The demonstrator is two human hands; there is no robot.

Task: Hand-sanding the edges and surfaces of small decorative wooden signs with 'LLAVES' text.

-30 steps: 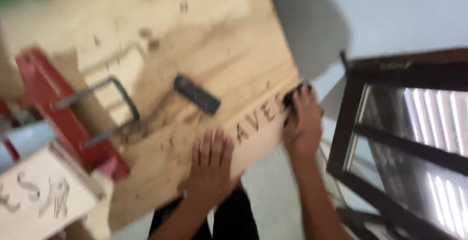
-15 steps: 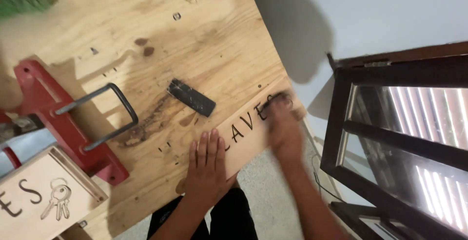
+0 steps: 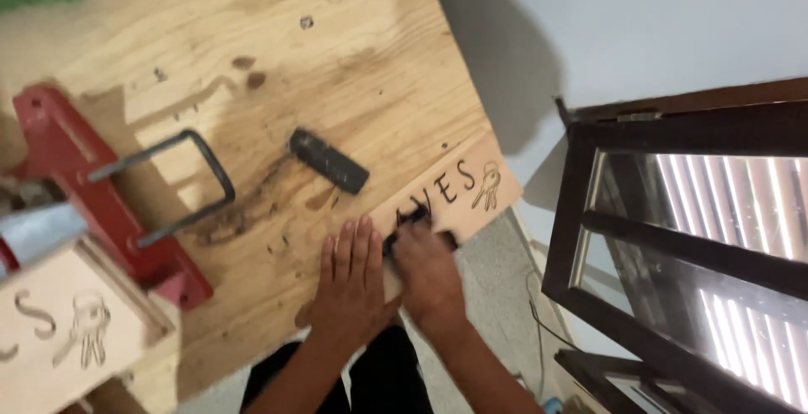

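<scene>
- I see a plywood worktop (image 3: 252,69) filling the left and centre of the view, stained with dark marks.
- Beyond its right edge I see a pale, plain wall (image 3: 640,27) carrying a soft shadow.
- At right I see a dark wooden window frame (image 3: 589,204) with louvred slats (image 3: 741,204); daylight enters between them.
- Below, I see grey speckled floor (image 3: 497,296).

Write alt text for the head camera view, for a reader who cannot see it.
A person's left hand presses flat on a plywood workbench while the right hand rubs a small dark block along a lettered wooden sign at the bench edge. A black bar and red clamp lie nearby.
</scene>
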